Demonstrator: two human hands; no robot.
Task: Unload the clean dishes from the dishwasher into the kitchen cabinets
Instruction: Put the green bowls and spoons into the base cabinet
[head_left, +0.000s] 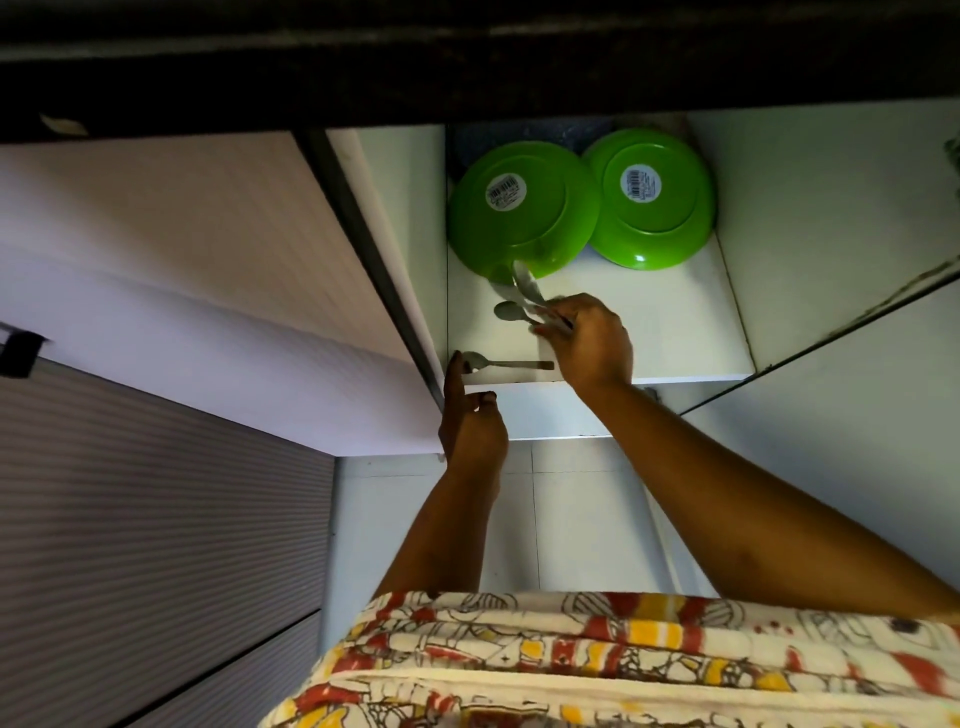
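Your right hand (592, 345) is curled around a bundle of spoons (524, 291), plain grey metal with their rounded bowls fanning out past your fingers towards the back of the cabinet shelf (675, 332). The longest one reaches the rim of the nearer green bowl (519, 218). Your left hand (470, 426) holds nothing: its index finger is straight and its tip is at the shelf's front edge, just beside the bowl end of a lone spoon (498, 364). That spoon lies flat along the front of the shelf, with its handle pointing towards your right wrist. Both green bowls sit upside down at the back, and the second green bowl (654, 202) is partly tucked behind the first. Each carries a round barcode sticker.
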